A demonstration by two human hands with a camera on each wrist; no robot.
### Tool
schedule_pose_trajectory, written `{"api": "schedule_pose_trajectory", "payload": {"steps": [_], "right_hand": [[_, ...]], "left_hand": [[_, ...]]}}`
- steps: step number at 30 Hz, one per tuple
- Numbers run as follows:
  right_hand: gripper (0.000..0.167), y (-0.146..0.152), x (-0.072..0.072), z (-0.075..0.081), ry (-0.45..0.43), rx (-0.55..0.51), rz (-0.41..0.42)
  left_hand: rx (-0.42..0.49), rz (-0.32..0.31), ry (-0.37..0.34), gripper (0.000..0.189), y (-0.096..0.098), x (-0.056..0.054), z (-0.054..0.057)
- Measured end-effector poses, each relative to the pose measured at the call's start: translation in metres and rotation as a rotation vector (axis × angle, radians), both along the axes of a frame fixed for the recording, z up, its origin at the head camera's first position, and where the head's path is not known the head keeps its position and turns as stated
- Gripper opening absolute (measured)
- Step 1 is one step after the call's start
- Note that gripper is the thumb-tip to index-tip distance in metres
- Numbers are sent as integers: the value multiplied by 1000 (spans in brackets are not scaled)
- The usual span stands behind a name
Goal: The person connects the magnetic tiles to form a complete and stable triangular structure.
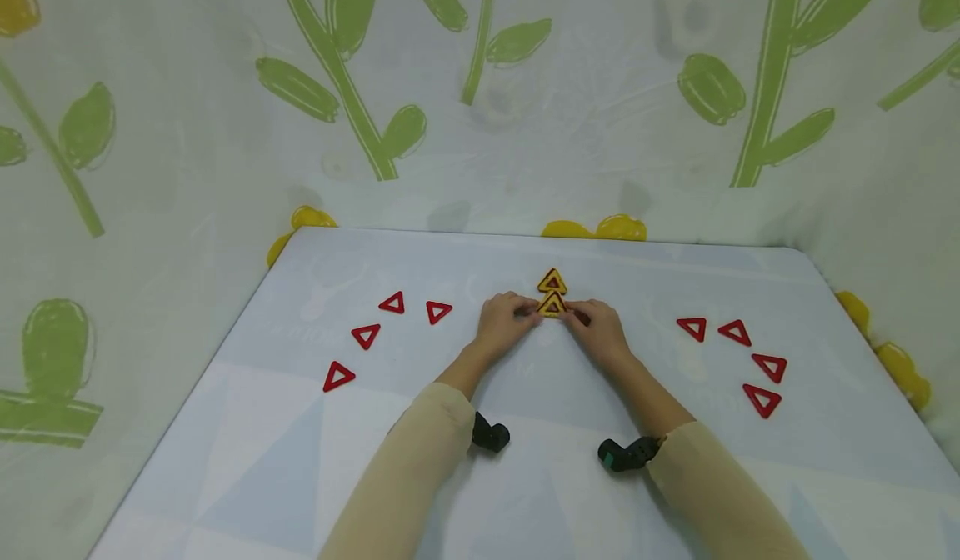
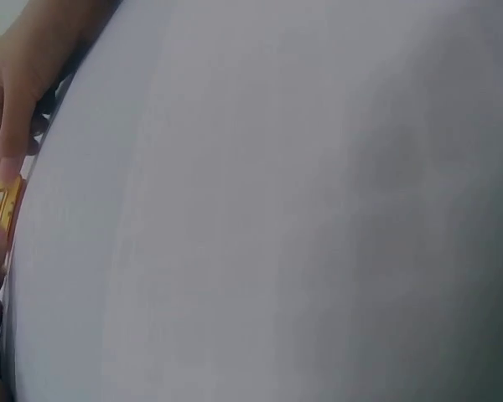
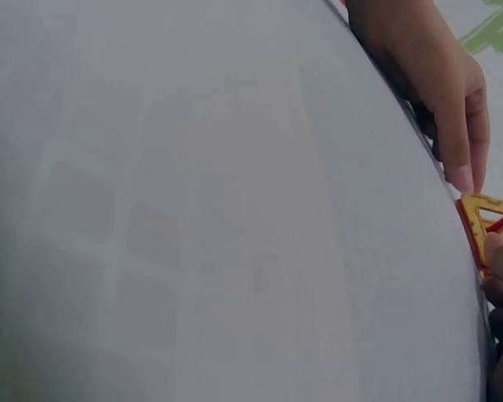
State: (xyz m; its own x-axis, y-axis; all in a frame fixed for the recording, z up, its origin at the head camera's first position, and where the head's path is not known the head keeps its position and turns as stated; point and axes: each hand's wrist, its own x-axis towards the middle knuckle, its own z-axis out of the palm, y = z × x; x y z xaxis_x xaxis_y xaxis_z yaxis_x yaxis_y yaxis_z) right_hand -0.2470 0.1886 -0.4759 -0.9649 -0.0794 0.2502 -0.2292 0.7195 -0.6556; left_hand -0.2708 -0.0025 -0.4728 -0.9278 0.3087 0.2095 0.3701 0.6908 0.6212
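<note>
My left hand (image 1: 507,324) and right hand (image 1: 600,331) meet at the middle of the table's far part. Between them, their fingertips pinch a yellow triangular tile (image 1: 552,313) by its two lower corners. Red shows along its edge and through its opening in the wrist views, apparently from a red triangle under it. Just beyond lies another yellow triangular tile (image 1: 543,288) with red inside, close against the first one's tip. In the right wrist view the yellow tile (image 3: 473,207) sits between the fingertips of both hands.
Several red hollow triangles (image 1: 365,327) lie spread out at the left, and several more red triangles (image 1: 761,411) at the right. Black wrist devices (image 1: 491,436) hang from both sleeves. A flower-printed cloth (image 1: 585,127) rises behind the pale table (image 1: 525,460).
</note>
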Motion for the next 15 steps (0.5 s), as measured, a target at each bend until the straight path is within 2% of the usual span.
{"api": "schedule_pose_trajectory", "payload": {"steps": [4, 8, 15], "right_hand": [[35, 4, 4, 1, -63, -33, -14], [39, 12, 9, 2, -110, -49, -34], [38, 27, 19, 7, -104, -48, -68]], "left_hand": [[38, -16, -1, 33, -5, 1, -4], [37, -43, 6, 35, -12, 6, -6], [37, -70, 0, 40, -25, 19, -2]]}}
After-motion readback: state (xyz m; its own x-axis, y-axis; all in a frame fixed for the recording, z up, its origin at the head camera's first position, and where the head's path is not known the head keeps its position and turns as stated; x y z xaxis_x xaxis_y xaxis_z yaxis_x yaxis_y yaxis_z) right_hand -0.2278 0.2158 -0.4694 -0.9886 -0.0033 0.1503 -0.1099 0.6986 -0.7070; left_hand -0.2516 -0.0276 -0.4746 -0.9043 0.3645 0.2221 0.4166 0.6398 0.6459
